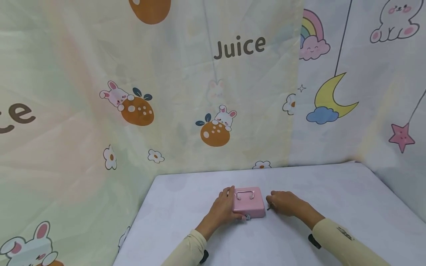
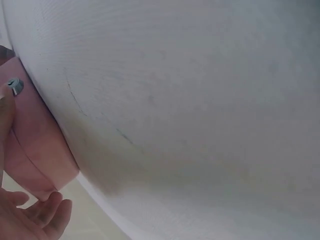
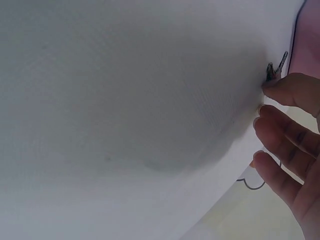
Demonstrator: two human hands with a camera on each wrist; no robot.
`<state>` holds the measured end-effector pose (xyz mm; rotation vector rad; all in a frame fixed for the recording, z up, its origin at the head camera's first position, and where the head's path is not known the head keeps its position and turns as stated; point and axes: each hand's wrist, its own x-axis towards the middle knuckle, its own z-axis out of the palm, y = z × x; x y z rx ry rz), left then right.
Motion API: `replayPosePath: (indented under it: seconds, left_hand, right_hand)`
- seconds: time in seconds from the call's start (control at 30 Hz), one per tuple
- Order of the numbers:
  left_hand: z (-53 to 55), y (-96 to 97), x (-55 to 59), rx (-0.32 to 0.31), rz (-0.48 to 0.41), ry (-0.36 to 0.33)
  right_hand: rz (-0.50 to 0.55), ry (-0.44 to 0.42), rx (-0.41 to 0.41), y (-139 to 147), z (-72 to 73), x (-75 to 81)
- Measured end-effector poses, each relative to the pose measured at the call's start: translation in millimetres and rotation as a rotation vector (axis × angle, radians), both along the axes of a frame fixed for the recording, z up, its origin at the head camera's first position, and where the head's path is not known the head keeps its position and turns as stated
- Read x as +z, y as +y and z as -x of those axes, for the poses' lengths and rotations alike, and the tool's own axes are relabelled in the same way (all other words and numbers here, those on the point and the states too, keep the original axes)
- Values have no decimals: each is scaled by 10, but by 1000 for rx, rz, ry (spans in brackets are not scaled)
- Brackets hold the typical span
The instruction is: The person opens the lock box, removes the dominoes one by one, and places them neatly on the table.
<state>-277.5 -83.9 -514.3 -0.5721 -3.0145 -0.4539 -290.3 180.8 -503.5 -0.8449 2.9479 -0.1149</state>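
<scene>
A small pink cash box (image 1: pixel 249 204) with a metal handle on its lid sits on the table. My left hand (image 1: pixel 223 207) grips its left side, fingers along the upper left edge and thumb at the front beside the lock. In the left wrist view the silver lock cylinder (image 2: pixel 16 86) stands out of the box front, close to the thumb. Just right of the box, my right hand (image 1: pixel 283 202) pinches small metal keys (image 3: pixel 272 71) between thumb and forefinger. Its other fingers are loosely bent in the right wrist view. The keys are apart from the lock.
A white-covered table (image 1: pixel 332 192) extends around the box on all sides. Behind it hangs a printed curtain (image 1: pixel 186 66) with cartoon rabbits and fruit, meeting the table's back edge. Another printed curtain (image 1: pixel 372 99) stands along the right.
</scene>
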Motion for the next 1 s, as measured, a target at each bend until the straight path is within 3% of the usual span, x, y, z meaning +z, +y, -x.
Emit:
replayPosePath:
  seconds: [0.13, 0.53, 0.8, 1.0]
  left_hand:
    - [-13, 9, 0, 9, -5, -1]
    - [-13, 26, 0, 17, 0, 3]
    - [-31, 23, -3, 14, -14, 12]
    - [-32, 30, 4, 12, -4, 16]
  right_hand:
    - [-4, -63, -23, -12, -3, 33]
    - [-36, -78, -9, -14, -25, 90]
    - [-32, -173, -20, 5, 28, 117]
    - [-11, -170, 6, 6, 32, 105]
